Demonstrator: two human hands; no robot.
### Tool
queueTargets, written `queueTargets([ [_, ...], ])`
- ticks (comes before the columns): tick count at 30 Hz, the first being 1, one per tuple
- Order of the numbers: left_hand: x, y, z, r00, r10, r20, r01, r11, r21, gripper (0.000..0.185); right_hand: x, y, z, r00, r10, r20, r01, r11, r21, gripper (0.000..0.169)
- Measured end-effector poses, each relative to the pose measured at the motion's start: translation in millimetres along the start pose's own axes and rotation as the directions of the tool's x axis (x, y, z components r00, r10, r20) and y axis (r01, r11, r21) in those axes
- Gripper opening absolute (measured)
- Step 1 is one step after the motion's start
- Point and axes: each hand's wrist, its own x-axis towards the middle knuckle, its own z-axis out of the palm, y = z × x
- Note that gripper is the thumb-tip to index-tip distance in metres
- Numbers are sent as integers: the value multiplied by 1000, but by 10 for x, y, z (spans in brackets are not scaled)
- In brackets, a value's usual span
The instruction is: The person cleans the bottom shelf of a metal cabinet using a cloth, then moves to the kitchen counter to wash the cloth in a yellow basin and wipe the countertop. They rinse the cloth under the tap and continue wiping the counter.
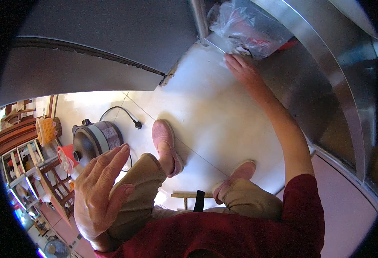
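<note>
My right hand (242, 69) reaches down at the top of the view, its fingertips near the floor. They are beside the bottom of a clear plastic bag (240, 25) with reddish contents. A thin pale edge (215, 45) runs up to the fingertips; whether they grip it or a small white scrap beside them is unclear. A short dark cord-like piece (247, 51) lies at the bag's lower end. My left hand (102, 193) is raised over my left knee, fingers extended and thumb apart, holding nothing.
Dark panels (111, 29) border the upper left; a stainless steel unit (334, 64) curves along the right. An electric cooker (98, 138) stands on the floor left of my foot, its plug (138, 124) lying loose. A wooden chair (55, 183) is farther left.
</note>
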Motion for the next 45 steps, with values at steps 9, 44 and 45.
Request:
queueTargets([
  [9,215,-13,-60,998,15,56,-17,999,33,54,-31,-57,-89,992,124,24,-126,987,99,28],
  [44,83,556,81,920,364,148,-362,931,-44,58,-3334,-274,-2816,-428,786,-446,-653,72,754,39],
  [45,74,576,96,925,354,136,-353,935,-34,58,-3311,-254,-2695,-460,778,-428,-708,-31,706,43],
])
